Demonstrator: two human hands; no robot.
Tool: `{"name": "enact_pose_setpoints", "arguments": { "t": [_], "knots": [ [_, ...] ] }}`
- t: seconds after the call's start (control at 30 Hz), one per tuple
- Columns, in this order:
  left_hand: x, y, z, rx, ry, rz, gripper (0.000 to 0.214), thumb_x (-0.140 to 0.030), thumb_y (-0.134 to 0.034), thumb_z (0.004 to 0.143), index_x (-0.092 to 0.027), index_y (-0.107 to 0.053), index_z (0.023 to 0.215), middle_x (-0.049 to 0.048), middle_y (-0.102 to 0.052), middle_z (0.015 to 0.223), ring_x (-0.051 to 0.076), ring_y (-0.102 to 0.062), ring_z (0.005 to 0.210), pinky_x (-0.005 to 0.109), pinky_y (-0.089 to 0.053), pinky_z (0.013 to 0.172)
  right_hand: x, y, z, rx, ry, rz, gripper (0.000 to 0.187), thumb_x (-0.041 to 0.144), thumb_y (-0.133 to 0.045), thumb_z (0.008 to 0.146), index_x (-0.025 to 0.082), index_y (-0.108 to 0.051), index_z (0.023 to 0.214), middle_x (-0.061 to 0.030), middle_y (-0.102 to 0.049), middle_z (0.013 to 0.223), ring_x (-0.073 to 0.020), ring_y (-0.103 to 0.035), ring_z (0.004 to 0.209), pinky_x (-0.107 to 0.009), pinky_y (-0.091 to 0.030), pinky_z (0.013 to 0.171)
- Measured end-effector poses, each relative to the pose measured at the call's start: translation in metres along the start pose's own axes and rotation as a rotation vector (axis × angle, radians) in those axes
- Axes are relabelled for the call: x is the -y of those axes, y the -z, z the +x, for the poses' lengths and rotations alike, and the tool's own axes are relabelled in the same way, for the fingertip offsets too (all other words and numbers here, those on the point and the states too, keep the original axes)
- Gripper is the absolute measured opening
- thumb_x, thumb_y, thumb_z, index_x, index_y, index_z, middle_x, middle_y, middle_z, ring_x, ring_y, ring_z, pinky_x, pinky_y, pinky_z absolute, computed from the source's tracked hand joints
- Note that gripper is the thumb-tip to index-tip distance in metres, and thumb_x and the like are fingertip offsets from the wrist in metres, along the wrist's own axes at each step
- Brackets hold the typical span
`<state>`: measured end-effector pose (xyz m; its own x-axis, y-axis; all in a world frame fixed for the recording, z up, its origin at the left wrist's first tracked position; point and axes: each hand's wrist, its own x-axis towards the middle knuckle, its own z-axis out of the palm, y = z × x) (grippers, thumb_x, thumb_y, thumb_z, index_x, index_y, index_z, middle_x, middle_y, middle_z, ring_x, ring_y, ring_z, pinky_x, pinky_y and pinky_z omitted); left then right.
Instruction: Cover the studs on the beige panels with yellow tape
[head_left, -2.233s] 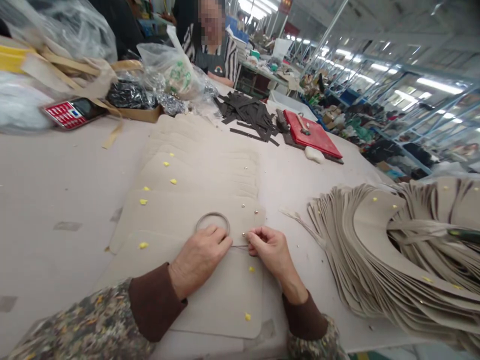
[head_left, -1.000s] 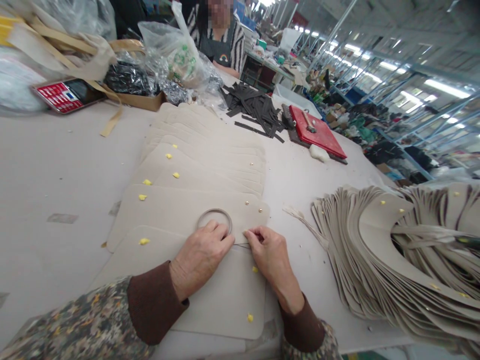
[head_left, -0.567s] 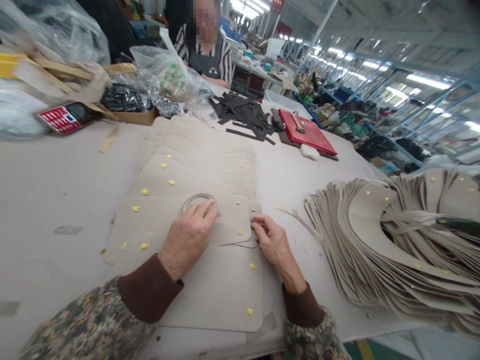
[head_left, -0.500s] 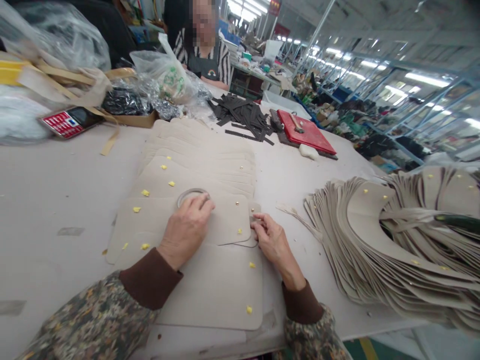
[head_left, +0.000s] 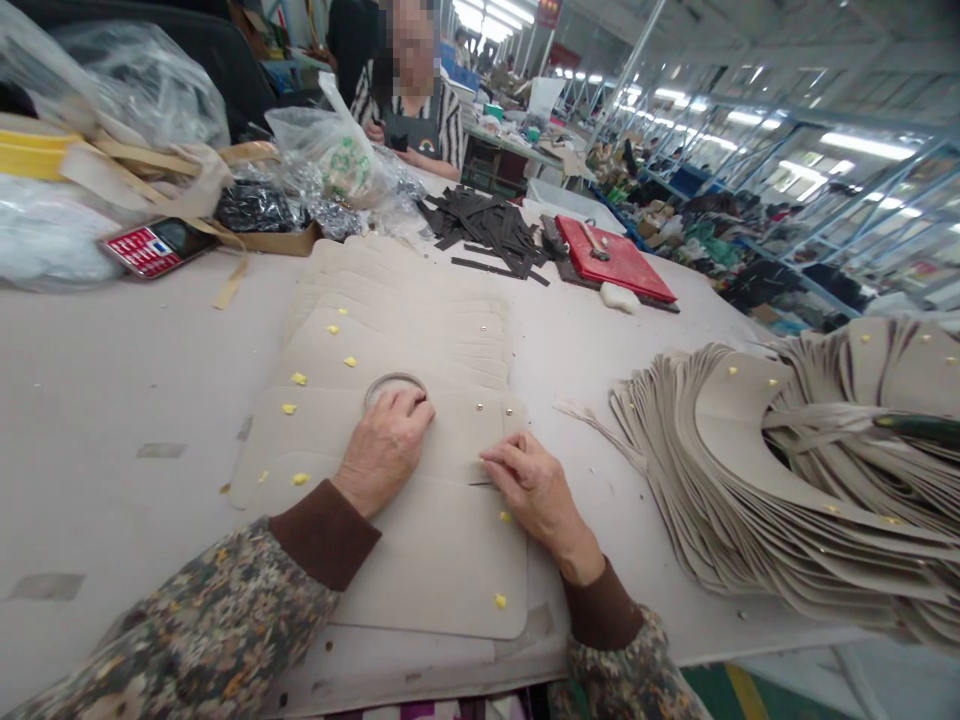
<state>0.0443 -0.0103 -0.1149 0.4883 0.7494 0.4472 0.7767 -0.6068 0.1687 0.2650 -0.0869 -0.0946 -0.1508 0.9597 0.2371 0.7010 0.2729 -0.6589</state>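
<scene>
Several beige panels lie overlapped in front of me, with small yellow tabs (head_left: 350, 361) and metal studs (head_left: 480, 407) on them. My left hand (head_left: 384, 447) rests on the middle panel (head_left: 450, 440), its fingers curled on a thin greyish ring (head_left: 395, 377) that stands up past the fingertips. With thumb and fingers pinched together, my right hand (head_left: 536, 490) is at the right side of that panel, over a yellow tab that shows only as a speck at the fingertips. A larger panel (head_left: 427, 570) lies nearest me.
To the right lies a thick bundle of beige pieces (head_left: 735, 460) tied with a strip. Black strips (head_left: 487, 225), a red board (head_left: 615, 260) with a hammer (head_left: 595, 240), a phone (head_left: 157, 247) and plastic bags (head_left: 330, 150) lie further back. A person (head_left: 412, 110) sits across the table.
My right hand has moved slightly left from the panels' right edge and pinches at the yellow tab. My left hand stays at the ring. The person opposite has raised their hands.
</scene>
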Motion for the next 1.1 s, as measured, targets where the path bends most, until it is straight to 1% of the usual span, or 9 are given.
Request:
{"name": "enact_pose_setpoints", "arguments": {
  "t": [0.2, 0.37, 0.47, 0.53, 0.63, 0.77, 0.9, 1.0, 1.1],
  "knots": [
    [0.002, -0.002, 0.000, -0.020, 0.030, -0.024, 0.016, -0.011, -0.052, 0.092, -0.014, -0.067, 0.097, 0.0132, -0.066, 0.113, 0.030, -0.056, 0.104, 0.042, -0.053, 0.091, -0.009, -0.001, 0.006, 0.076, -0.071, -0.012, 0.014, 0.016, -0.062, 0.090, 0.022, -0.075, 0.090, -0.0035, -0.062, 0.084, -0.0173, -0.060, 0.079, -0.029, -0.047, 0.075],
    [0.004, -0.002, 0.002, -0.019, 0.046, -0.040, 0.015, -0.011, -0.053, 0.092, -0.014, -0.068, 0.095, 0.0135, -0.066, 0.116, 0.030, -0.055, 0.108, 0.042, -0.053, 0.093, -0.011, 0.007, 0.019, 0.181, -0.223, 0.053, 0.009, 0.014, -0.069, 0.083, 0.021, -0.075, 0.084, 0.0007, -0.063, 0.076, -0.0136, -0.060, 0.073, -0.026, -0.045, 0.072],
    [0.003, -0.001, 0.005, -0.012, 0.058, -0.048, 0.014, -0.012, -0.054, 0.092, -0.016, -0.068, 0.094, 0.0122, -0.067, 0.112, 0.030, -0.055, 0.105, 0.042, -0.054, 0.088, -0.013, 0.010, 0.034, 0.308, -0.369, 0.134, 0.004, 0.016, -0.072, 0.079, 0.019, -0.069, 0.077, 0.0040, -0.061, 0.064, -0.0103, -0.056, 0.059, -0.022, -0.043, 0.058],
    [0.004, -0.001, 0.007, -0.016, 0.071, -0.054, 0.014, -0.012, -0.054, 0.092, -0.016, -0.068, 0.094, 0.0116, -0.067, 0.110, 0.030, -0.055, 0.104, 0.041, -0.054, 0.087, -0.016, 0.011, 0.043, 0.422, -0.472, 0.203, 0.009, 0.019, -0.072, 0.078, 0.018, -0.065, 0.072, 0.0066, -0.055, 0.052, -0.0086, -0.051, 0.047, -0.019, -0.039, 0.046],
    [0.005, -0.002, 0.008, -0.024, 0.088, -0.066, 0.015, -0.013, -0.053, 0.092, -0.016, -0.067, 0.093, 0.0109, -0.067, 0.107, 0.030, -0.055, 0.103, 0.041, -0.054, 0.085, -0.018, 0.012, 0.052, 0.516, -0.585, 0.281, 0.006, 0.017, -0.067, 0.080, 0.018, -0.062, 0.078, 0.0086, -0.052, 0.049, -0.0082, -0.052, 0.040, -0.017, -0.042, 0.040],
    [0.005, -0.001, 0.008, -0.023, 0.099, -0.089, 0.017, -0.014, -0.051, 0.093, -0.017, -0.067, 0.092, 0.0108, -0.067, 0.105, 0.029, -0.055, 0.101, 0.040, -0.053, 0.084, -0.015, 0.013, 0.052, 0.471, -0.613, 0.300, 0.008, 0.014, -0.062, 0.082, 0.020, -0.059, 0.086, 0.0102, -0.052, 0.052, -0.0072, -0.055, 0.041, -0.015, -0.045, 0.040],
    [0.004, 0.000, 0.009, -0.023, 0.107, -0.119, 0.019, -0.015, -0.048, 0.094, -0.017, -0.067, 0.090, 0.0112, -0.067, 0.105, 0.030, -0.053, 0.102, 0.041, -0.052, 0.083, -0.010, 0.010, 0.048, 0.395, -0.564, 0.259, 0.011, 0.012, -0.065, 0.077, 0.019, -0.060, 0.083, 0.0105, -0.052, 0.050, -0.0065, -0.052, 0.037, -0.014, -0.038, 0.037],
    [0.007, 0.001, 0.011, -0.032, 0.101, -0.151, 0.019, -0.015, -0.047, 0.094, -0.017, -0.066, 0.089, 0.0116, -0.066, 0.098, 0.030, -0.053, 0.098, 0.043, -0.051, 0.083, -0.008, 0.007, 0.043, 0.296, -0.518, 0.229, 0.016, 0.016, -0.071, 0.071, 0.018, -0.060, 0.083, 0.0089, -0.056, 0.052, -0.0072, -0.054, 0.041, -0.014, -0.037, 0.038],
    [0.011, 0.002, 0.012, -0.049, 0.066, -0.204, 0.018, -0.015, -0.047, 0.093, -0.017, -0.065, 0.088, 0.0101, -0.066, 0.089, 0.028, -0.054, 0.091, 0.046, -0.050, 0.085, -0.009, 0.006, 0.033, 0.166, -0.496, 0.241, 0.023, 0.027, -0.067, 0.077, 0.018, -0.060, 0.097, 0.0053, -0.062, 0.068, -0.0081, -0.057, 0.048, -0.016, -0.042, 0.041]
  ]
}}
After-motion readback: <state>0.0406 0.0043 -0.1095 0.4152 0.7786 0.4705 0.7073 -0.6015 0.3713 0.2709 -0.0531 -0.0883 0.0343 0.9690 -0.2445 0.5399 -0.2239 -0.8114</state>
